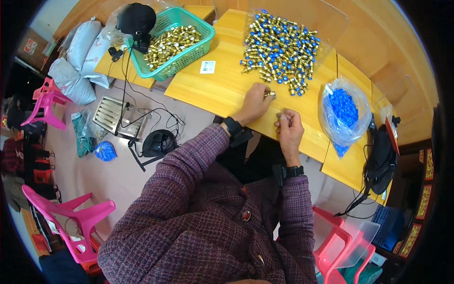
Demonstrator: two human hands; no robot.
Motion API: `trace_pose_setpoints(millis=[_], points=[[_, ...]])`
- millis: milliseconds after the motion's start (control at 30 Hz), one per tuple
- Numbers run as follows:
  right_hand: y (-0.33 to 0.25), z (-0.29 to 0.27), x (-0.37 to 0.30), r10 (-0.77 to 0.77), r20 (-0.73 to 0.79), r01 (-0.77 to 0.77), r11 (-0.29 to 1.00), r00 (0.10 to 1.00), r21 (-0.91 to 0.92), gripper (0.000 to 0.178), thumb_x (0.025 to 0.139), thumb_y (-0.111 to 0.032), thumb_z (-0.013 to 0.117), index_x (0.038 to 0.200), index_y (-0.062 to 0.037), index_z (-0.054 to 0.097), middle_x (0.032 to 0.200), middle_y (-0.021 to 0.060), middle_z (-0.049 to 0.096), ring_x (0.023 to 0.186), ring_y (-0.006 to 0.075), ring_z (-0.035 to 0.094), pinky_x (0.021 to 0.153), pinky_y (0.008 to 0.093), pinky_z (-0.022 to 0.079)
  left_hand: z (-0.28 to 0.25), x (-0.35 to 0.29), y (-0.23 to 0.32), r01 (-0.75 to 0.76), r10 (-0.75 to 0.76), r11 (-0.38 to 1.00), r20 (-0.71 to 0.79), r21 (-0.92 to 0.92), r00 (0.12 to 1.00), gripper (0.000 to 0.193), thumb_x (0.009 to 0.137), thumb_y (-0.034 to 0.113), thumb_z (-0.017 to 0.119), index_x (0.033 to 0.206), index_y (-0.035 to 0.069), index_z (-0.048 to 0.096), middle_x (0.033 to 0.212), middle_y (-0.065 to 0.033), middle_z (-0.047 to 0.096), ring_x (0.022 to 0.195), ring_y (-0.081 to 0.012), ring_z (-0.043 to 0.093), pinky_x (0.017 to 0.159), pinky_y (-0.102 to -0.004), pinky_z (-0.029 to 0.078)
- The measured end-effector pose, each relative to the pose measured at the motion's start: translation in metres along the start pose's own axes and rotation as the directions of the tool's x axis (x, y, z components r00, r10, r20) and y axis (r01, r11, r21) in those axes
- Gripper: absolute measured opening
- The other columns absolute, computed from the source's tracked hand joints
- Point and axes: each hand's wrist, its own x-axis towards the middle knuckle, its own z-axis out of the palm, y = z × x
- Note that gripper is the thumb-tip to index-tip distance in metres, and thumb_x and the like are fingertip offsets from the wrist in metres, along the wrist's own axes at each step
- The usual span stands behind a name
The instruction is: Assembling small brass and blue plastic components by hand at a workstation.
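Note:
My left hand [255, 102] is over the table's near edge, its fingers closed on a small brass fitting [270, 94]. To its right, my right hand [289, 128] has thumb and fingertips pressed together; whatever they may hold is too small to make out. The two hands are apart. Beyond them lies a heap of brass fittings with blue caps [281, 49] on the yellow table. Loose blue caps [344, 108] fill a clear plastic bag [326, 116] at the right. A green basket [208, 40] at the far left holds brass fittings without blue caps [172, 46].
A white card [207, 67] lies on the yellow table [213, 90]. A black bag [379, 163] hangs at the table's right end. Cables and a metal-framed heater-like box [108, 115] stand on the floor at left, near white sacks [82, 52] and pink chairs [85, 217].

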Motion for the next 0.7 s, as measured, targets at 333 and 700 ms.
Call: trace_pose_setpoints(millis=[333,700], points=[[0.001,-0.005,-0.003,-0.017,0.039,0.018,0.999,0.999,-0.033,0.016,0.094,-0.007,0.060,0.108,0.0004,0.061,0.080,0.0043,0.064,0.065,0.0072,0.057,0.056,0.0217,0.046,-0.018,-0.021,0.024,0.614,-0.368,0.547,0.495,-0.568,0.787,0.024,0.098,0.012,0.055,0.117,-0.002,0.061,0.101,-0.0077,0.067,0.079,-0.0126,0.065,0.070,-0.0253,0.055],[0.006,-0.003,0.006,-0.044,0.092,0.031,0.990,0.995,0.138,0.024,0.091,-0.004,0.065,0.113,-0.0006,0.057,0.087,0.0010,0.062,0.068,0.0052,0.054,0.058,0.0181,0.043,-0.031,-0.020,0.017,0.655,-0.325,0.401,0.569,-0.641,0.755,0.028,0.096,0.008,0.057,0.122,-0.002,0.060,0.110,-0.0079,0.066,0.090,-0.0147,0.066,0.078,-0.0249,0.054]])
